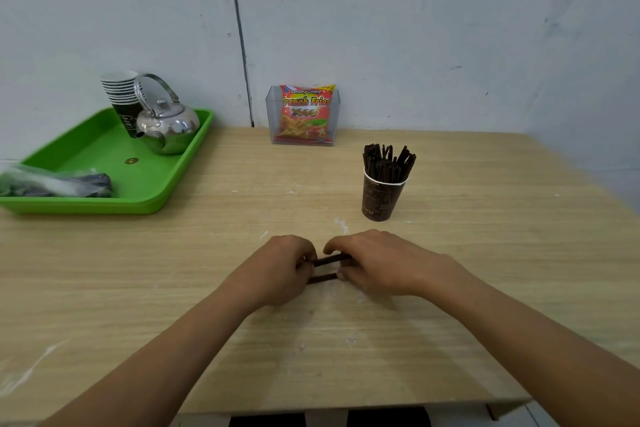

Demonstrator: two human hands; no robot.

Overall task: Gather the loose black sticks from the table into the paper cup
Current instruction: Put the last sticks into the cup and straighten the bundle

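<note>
- The green tray (104, 156) sits at the far left of the worktop (485, 253), carrying a kettle (169, 125), a stack of cups (119, 90) and a plastic bag (52, 182). It is well apart from the work and hangs over the worktop's left edge.
- The left hand (277, 267) is low on the worktop near the front middle. Its fingers are curled in, pinching the left ends of the loose sticks (327, 260).
- Only two loose sticks show, lying crosswise between the two hands, one just behind the other. I take this for the gathering step, squaring the pair up before lifting.
- The right hand (377, 263) mirrors the left, its fingers curled round the sticks' right ends.
- The paper cup (382, 198) stands upright just beyond the right hand and is already crowded with sticks (388, 163).
- Next, I'd say one hand must take the pair, tip it upright and thread it into a gap among the sticks, gently, since the light cup could tip.
- The path to the cup is short and bare. There is open worktop to the right and at the front, with both edges well off.
</note>
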